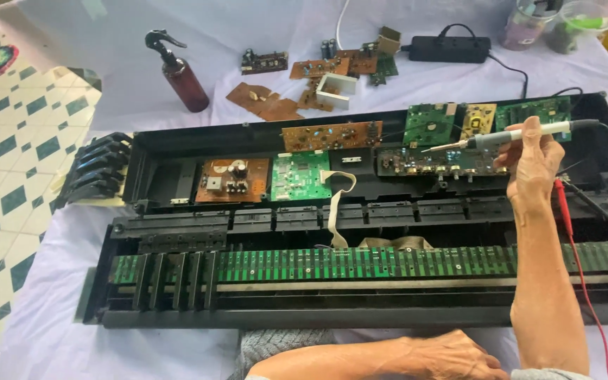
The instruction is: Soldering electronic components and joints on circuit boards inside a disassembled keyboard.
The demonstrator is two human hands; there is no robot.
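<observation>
- While the right hand (533, 163) is raised over the opened keyboard casing (177, 151), its fingers pinch a grey soldering iron (522, 134), tip aimed left at the dark connector board (431, 162).
- Left hand (452, 357) lies low at the near edge, fingers loosely curled, holding nothing.
- Red probe lead (573, 239) runs just beside the right forearm.
- Brown spray bottle (181, 74) stands on the white cloth (58, 267), well apart.

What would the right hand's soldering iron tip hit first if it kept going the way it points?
The right hand aims the soldering iron left and slightly down; it would probably first meet the dark circuit board below its tip, though depth is unclear.
</observation>
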